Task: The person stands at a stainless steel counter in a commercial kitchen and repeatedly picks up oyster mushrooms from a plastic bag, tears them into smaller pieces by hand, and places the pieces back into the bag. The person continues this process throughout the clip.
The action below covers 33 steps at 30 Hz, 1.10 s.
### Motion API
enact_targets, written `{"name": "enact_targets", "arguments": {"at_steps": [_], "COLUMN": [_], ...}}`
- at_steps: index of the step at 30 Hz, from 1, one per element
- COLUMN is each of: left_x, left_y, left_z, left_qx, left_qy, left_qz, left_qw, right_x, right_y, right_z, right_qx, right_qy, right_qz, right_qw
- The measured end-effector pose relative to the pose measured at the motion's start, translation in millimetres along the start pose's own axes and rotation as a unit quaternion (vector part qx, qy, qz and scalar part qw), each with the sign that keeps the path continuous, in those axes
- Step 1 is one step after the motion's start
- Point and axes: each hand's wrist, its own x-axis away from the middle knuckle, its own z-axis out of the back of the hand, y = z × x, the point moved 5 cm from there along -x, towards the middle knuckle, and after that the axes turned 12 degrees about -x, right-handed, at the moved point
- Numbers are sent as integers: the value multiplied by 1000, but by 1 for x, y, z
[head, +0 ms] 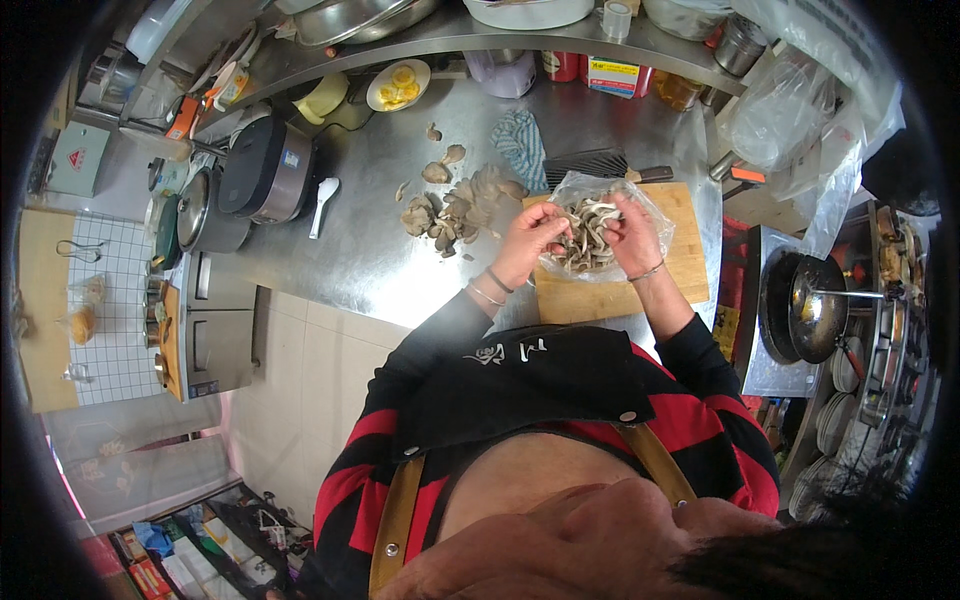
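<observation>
Torn strips of oyster mushroom (pixel 589 236) lie in a clear plastic bag (pixel 658 225), spread open on a wooden cutting board (pixel 600 300). At the bag's left edge, my left hand (pixel 534 236) has thumb and forefinger close together; whether a piece is between them cannot be told. My right hand (pixel 632 231) holds pale mushroom strips over the right side of the heap. Whole oyster mushrooms (pixel 480 199) lie in a loose cluster on the steel counter (pixel 360 262), left of the board. A cleaver (pixel 592 166) with a dark handle rests behind the bag.
A blue-and-white striped cloth (pixel 519 146) lies behind the mushrooms. Farther left are a white rice paddle (pixel 324 206) and a rice cooker (pixel 266 169). A plate of yellow slices (pixel 399 85) stands at the back, below a steel shelf (pixel 450 41). A wok (pixel 817 307) is at the right.
</observation>
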Motion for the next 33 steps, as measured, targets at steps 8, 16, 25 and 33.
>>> {"name": "enact_targets", "arguments": {"at_steps": [8, 16, 25, 33], "left_x": [-8, -18, -18, -27], "left_y": [-5, -10, -18, -34], "left_z": [-2, -14, 3, -9], "left_qx": [-80, -144, -136, -161], "left_qy": [-34, -104, -51, -126], "left_qz": [69, 68, 67, 67], "left_qw": [994, 982, 987, 977], "right_x": [3, 5, -13, -5], "right_y": [-20, -8, -35, -37], "right_z": [6, 8, 50, 23], "right_qx": [428, 390, 336, 695], "right_qy": [-69, -93, 34, -53], "right_qz": [47, -33, 27, 174], "right_qw": [900, 915, 941, 695]}}
